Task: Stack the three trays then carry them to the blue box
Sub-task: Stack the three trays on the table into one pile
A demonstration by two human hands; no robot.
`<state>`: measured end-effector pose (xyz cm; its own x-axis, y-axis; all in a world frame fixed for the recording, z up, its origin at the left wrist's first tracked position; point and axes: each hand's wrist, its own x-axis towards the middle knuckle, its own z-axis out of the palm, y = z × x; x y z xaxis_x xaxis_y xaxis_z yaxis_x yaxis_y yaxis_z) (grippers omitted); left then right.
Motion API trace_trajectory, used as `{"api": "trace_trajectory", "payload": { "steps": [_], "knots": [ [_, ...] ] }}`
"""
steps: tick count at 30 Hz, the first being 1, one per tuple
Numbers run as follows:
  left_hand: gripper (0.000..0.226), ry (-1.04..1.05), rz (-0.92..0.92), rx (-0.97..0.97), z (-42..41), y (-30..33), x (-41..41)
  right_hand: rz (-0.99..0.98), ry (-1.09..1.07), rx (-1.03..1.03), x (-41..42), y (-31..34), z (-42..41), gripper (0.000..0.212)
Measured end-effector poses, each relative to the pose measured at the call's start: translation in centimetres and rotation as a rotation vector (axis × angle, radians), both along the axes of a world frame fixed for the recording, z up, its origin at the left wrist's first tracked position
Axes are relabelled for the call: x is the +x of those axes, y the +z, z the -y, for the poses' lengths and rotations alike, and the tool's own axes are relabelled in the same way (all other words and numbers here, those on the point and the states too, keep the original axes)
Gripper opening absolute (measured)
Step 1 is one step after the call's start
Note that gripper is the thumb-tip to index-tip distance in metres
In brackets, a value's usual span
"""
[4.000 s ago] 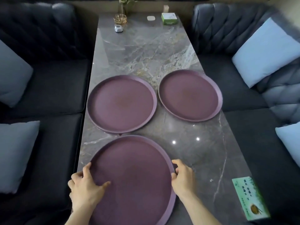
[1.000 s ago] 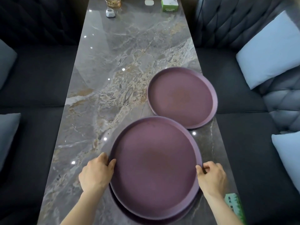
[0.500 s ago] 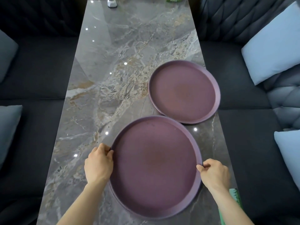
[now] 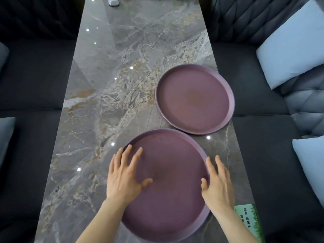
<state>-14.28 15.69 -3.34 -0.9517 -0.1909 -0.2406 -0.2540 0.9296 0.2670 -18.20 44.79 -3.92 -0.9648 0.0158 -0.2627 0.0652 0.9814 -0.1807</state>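
Note:
A stack of two round purple trays [image 4: 171,199] lies on the marble table [image 4: 108,106] close to me; only the top one shows clearly. A third purple tray [image 4: 194,99] lies alone just beyond it, to the right, near the table's right edge. My left hand [image 4: 124,176] hovers flat with fingers spread over the stack's left rim. Over the stack's right rim is my right hand [image 4: 217,185], fingers also spread. Neither hand holds anything. No blue box is in view.
Dark sofas flank the table on both sides, with pale blue cushions [image 4: 292,46] on the right and grey ones at the left. A green card [image 4: 249,221] lies at the table's near right corner. Small items [image 4: 113,1] stand at the far end.
Four seconds ago three trays lay apart. Since then one was set on another near me. Both hands have let go of the rim and opened out flat.

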Motion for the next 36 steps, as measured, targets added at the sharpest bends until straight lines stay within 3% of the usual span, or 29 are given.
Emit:
{"api": "trace_trajectory", "payload": {
  "steps": [5, 11, 14, 18, 21, 25, 28, 31, 36],
  "knots": [
    [0.121, -0.181, 0.1, 0.021, -1.7, -1.2, -0.5, -0.077, 0.33, 0.047, 0.5, -1.4, 0.4, 0.086],
    [0.117, -0.16, 0.125, 0.025, -1.9, -0.9, -1.6, -0.097, 0.332, 0.034, 0.3, -2.3, 1.0, 0.077],
    [0.089, -0.121, 0.003, 0.021, -2.3, -0.8, -3.2, -0.213, 0.241, -0.116, -1.8, -1.8, 1.0, 0.058],
    [0.059, -0.023, -0.184, -0.016, -2.9, -0.8, -7.7, -0.316, -0.078, -0.339, -7.8, -0.3, 0.4, 0.042],
    [0.052, 0.138, -0.209, 0.085, -3.6, -0.4, -12.6, -0.248, -0.297, -0.431, -13.2, 0.5, -1.2, 0.049],
    [0.055, 0.285, -0.206, 0.248, -4.1, -0.2, -19.3, -0.052, -0.438, -0.382, -19.6, 1.0, -3.6, 0.072],
    [0.07, 0.463, -0.141, 0.419, -4.2, -0.5, -24.0, 0.039, -0.551, -0.515, -23.2, 0.7, -4.7, 0.08],
    [0.089, 0.617, -0.074, 0.573, -3.9, -0.8, -27.1, 0.055, -0.596, -0.608, -25.7, 0.3, -5.1, 0.082],
    [0.103, 0.683, -0.061, 0.723, -3.9, -1.0, -28.8, -0.047, -0.583, -0.52, -28.0, -0.5, -5.0, 0.07]
  ]
}}
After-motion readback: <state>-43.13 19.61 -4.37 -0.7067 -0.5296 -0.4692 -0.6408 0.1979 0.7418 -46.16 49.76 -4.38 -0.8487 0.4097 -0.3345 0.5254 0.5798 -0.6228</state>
